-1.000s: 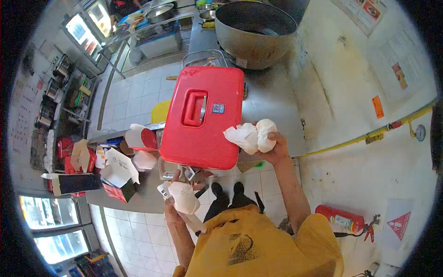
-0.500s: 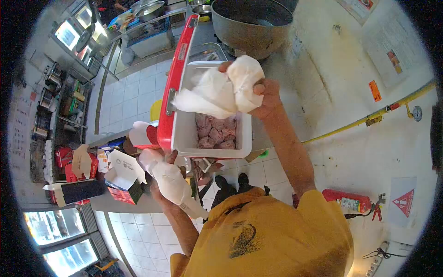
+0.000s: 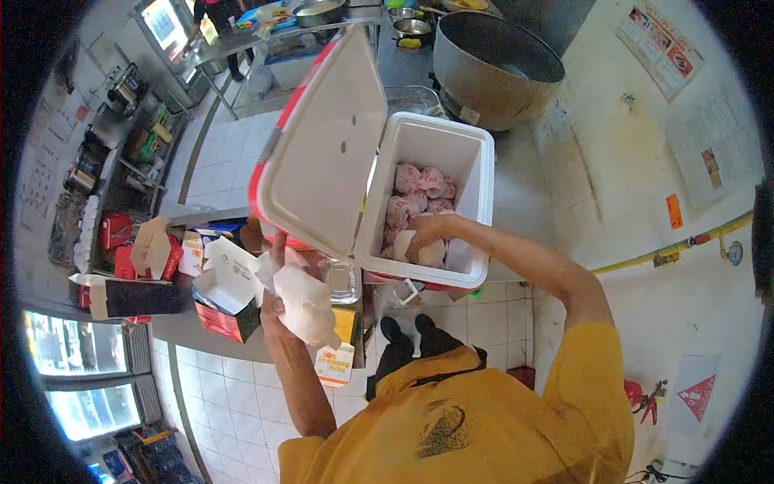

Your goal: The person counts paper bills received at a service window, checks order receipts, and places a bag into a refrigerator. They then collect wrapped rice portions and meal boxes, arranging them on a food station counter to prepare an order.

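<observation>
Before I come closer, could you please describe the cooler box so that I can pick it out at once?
Find the large round metal pot at the top of the view, right of centre. Just below it stands the cooler box, with the right hand inside. Unlike the pot, it is rectangular, with white inner walls, a raised red-edged lid and pinkish bundles within.
</observation>
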A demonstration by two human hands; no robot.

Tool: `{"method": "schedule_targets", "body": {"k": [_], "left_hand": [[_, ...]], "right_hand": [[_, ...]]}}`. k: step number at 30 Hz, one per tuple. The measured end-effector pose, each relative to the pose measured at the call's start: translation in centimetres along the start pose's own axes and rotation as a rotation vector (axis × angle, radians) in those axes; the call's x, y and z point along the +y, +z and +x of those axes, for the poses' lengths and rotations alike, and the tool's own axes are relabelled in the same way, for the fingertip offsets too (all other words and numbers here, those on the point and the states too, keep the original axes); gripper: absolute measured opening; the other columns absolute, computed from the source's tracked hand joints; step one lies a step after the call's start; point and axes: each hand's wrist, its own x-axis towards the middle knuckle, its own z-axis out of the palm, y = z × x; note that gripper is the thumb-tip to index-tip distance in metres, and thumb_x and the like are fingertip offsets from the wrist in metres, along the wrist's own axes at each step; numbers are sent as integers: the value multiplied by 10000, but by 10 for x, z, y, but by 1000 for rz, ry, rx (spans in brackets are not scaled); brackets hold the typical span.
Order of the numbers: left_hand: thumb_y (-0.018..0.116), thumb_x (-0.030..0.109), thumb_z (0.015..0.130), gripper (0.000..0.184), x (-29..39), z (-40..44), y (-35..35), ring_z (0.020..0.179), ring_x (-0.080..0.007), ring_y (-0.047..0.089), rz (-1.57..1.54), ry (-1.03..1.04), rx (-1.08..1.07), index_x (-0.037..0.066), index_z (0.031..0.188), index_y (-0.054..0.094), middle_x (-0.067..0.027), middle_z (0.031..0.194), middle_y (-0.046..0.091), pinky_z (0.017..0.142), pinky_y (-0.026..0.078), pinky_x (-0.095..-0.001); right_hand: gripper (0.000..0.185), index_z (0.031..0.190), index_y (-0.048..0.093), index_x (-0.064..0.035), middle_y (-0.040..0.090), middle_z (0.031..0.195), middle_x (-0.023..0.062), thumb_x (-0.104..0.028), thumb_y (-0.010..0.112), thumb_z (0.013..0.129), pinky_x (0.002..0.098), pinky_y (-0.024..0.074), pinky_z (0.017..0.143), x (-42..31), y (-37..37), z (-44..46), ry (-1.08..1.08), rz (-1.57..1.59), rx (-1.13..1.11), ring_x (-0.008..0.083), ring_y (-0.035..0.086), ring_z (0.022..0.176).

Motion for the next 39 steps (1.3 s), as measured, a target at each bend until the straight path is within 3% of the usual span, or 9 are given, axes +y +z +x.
{"method": "schedule_targets", "body": {"k": [4,8,10,13,19,22,27,31,39], "left_hand": [[714,228,665,1014,-4,0,-1,961,-236,621,-169,-11,-18,113,1538,210,-107,1114,581,771,577,-328],[755,211,625,1074,-25,1,29,1115,-264,571,-128,-65,-191,118,1542,204,-121,1278,531,915,525,-380],[797,223,614,1076,-43,-6,57,1207,-264,523,-38,-171,-13,104,1528,242,-123,1354,505,1044,445,-413],[803,152,646,994,-90,-13,72,1121,-242,568,155,-320,-186,78,1495,293,-116,1308,529,987,480,-380],[754,143,736,866,-118,-96,85,1273,-217,445,263,-261,26,109,1490,330,-97,1374,495,1092,354,-374],[723,183,768,891,-106,-142,77,1240,-216,485,108,-152,253,190,1537,274,-107,1369,504,1058,397,-372],[755,216,797,801,-75,-268,20,1155,-201,553,96,202,788,118,1483,354,-91,1287,558,977,467,-337],[778,140,815,741,-61,-433,-38,1172,-209,544,223,673,1187,118,1440,380,-75,1291,545,1007,460,-366],[792,194,823,672,6,-770,-68,1156,-205,552,125,1036,1699,78,1373,423,-98,1229,567,972,488,-364]], "right_hand": [[704,1137,684,-29,670,1111,175,-234,848,484,423,559,800,-23,-1,0,115,-83,-140,296,662,963],[750,1173,644,13,669,1119,171,-222,864,495,383,555,838,-36,-30,-71,-157,-213,216,272,661,981],[729,1168,639,20,677,1113,153,-207,872,516,356,546,856,-6,-50,-120,-331,120,301,246,660,982],[695,1179,633,9,687,1083,101,-253,869,580,340,532,876,72,-60,-204,-568,693,137,198,650,977],[714,1228,579,-1,629,1163,119,-218,832,596,386,501,922,99,-3,-214,-671,1069,225,230,606,1052],[725,1252,553,-6,601,1203,127,-200,814,604,410,485,945,36,61,-174,-661,1082,-4,245,584,1089],[745,1293,508,-14,553,1269,142,-171,784,618,448,460,983,-90,216,-130,-637,927,-469,272,547,1152],[763,1325,473,-20,514,1322,154,-148,759,629,479,439,1013,-198,409,-131,-581,692,-892,293,517,1202],[759,1343,432,-27,474,1364,167,-84,710,640,551,410,1055,-290,773,-214,-288,277,-1449,337,488,1253]]}}
